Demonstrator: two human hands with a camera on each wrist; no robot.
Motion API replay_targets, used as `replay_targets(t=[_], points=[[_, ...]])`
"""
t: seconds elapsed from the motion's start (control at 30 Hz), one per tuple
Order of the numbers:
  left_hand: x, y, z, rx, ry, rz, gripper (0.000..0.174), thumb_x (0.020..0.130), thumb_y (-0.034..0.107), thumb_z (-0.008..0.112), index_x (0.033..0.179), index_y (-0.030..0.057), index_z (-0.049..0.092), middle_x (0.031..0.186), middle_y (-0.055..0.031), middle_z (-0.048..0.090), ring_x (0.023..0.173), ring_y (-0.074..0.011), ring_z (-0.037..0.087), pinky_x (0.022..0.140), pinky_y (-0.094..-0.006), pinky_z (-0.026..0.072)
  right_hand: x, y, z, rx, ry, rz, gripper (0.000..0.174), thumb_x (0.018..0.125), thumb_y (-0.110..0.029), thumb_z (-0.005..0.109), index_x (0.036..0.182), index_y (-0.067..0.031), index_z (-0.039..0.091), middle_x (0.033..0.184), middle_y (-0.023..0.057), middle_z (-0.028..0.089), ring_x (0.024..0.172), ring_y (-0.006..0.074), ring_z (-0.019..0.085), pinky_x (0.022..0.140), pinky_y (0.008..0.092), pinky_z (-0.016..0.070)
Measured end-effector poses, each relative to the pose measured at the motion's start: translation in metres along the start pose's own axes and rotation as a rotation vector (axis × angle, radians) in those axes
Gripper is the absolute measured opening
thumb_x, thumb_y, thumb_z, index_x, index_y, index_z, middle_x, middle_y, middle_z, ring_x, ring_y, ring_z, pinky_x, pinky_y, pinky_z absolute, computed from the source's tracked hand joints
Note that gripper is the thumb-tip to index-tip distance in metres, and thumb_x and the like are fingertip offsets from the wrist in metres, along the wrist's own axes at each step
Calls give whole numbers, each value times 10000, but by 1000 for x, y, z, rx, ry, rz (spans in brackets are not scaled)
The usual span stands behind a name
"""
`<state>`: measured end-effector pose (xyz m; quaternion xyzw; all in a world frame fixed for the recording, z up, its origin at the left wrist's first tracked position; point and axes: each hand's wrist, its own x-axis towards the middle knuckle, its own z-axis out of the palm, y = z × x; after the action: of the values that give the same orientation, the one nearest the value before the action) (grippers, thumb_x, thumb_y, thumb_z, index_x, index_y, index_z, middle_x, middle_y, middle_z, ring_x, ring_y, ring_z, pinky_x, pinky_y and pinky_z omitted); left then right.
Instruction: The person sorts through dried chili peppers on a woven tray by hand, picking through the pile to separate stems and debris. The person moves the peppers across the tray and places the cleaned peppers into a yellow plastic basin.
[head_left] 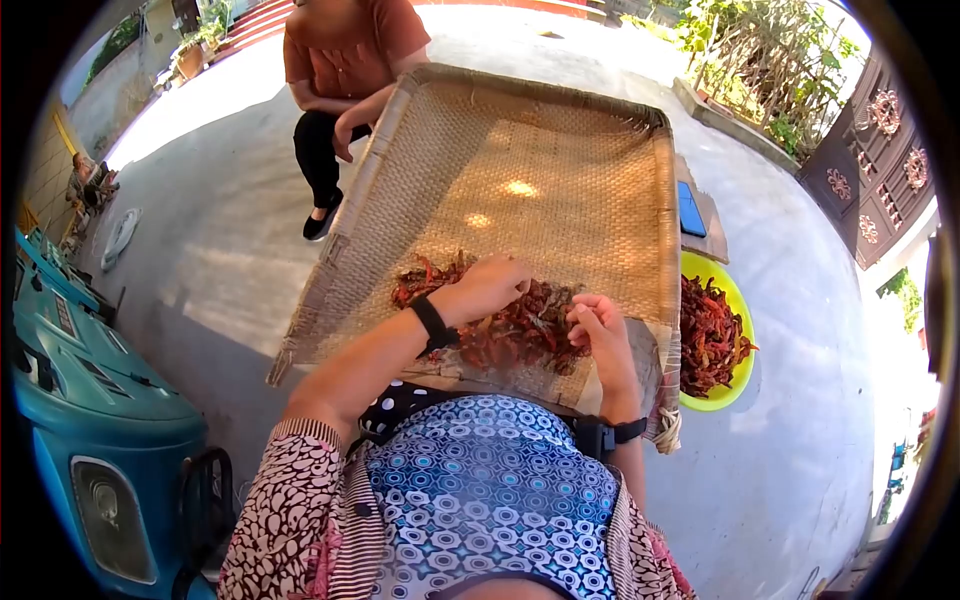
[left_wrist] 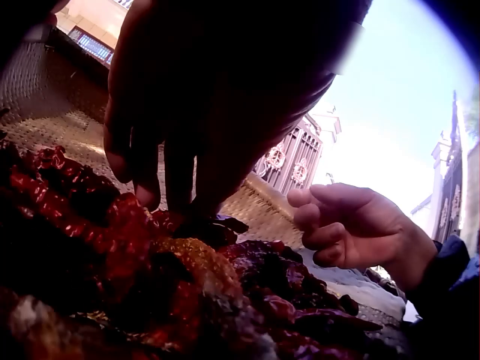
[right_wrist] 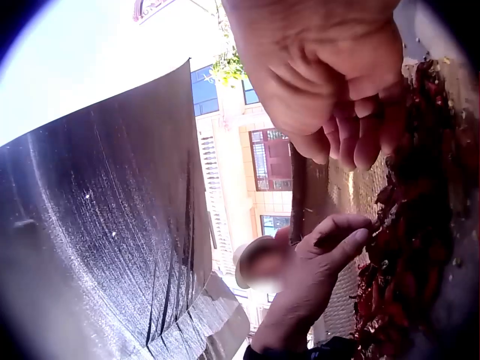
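Note:
Dark red dried chilies (head_left: 515,335) lie heaped on the near end of a large woven bamboo tray (head_left: 560,200). My left hand (head_left: 490,287) reaches over this heap. In the left wrist view its fingers (left_wrist: 150,169) point down, fingertips right at the chilies; shadow hides whether they pinch one. At the heap's right edge is my right hand (head_left: 602,340), raised just above the tray. Its fingers (left_wrist: 330,225) are loosely curled with nothing visible between them in the left wrist view. The right wrist view has it (right_wrist: 330,82) close up, palm side showing.
A yellow-green basin (head_left: 740,375) of dried chilies stands right of the tray. Beyond it a blue phone (head_left: 690,208) lies on a board. A person in a rust-colored top (head_left: 350,60) sits at the tray's far left. A teal vehicle (head_left: 110,400) stands at left.

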<state>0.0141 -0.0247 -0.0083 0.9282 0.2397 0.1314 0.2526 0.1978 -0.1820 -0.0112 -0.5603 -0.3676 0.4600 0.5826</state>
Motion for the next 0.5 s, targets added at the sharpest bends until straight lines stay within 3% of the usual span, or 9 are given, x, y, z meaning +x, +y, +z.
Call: replay_targets(t=[0.1, 0.27, 0.4, 0.5], points=[[-14, 15, 2, 64, 222, 58, 140, 863, 78, 604, 1000, 52, 618, 878, -117, 647, 853, -279, 619, 725, -390, 492, 4, 1, 12, -144, -72, -69, 302, 919, -170, 613, 1177, -24, 558, 804, 6, 573, 661, 75, 546, 601, 221, 451], [-25, 45, -8, -493, 213, -130, 169, 931, 129, 588, 1074, 38, 585, 927, -61, 631, 858, -167, 609, 743, -311, 499, 5, -6, 24, -431, -123, -157, 322, 906, -147, 623, 1188, 0, 576, 739, 9, 544, 623, 82, 508, 557, 243, 428], [-25, 42, -3, -773, 155, -208, 187, 945, 130, 584, 1100, 26, 567, 976, -53, 612, 825, -112, 588, 734, -263, 491, 7, 15, 24, -327, -184, -139, 218, 941, -182, 580, 1066, -13, 640, 661, -14, 513, 572, 65, 475, 525, 236, 405], [-25, 38, 0, -867, 290, -305, 202, 946, 120, 579, 1116, 13, 561, 968, -57, 613, 801, -99, 580, 722, -252, 487, 2, 5, 13, -388, -157, -46, 226, 968, -213, 543, 1002, -22, 660, 625, -27, 496, 544, 50, 456, 509, 221, 385]])
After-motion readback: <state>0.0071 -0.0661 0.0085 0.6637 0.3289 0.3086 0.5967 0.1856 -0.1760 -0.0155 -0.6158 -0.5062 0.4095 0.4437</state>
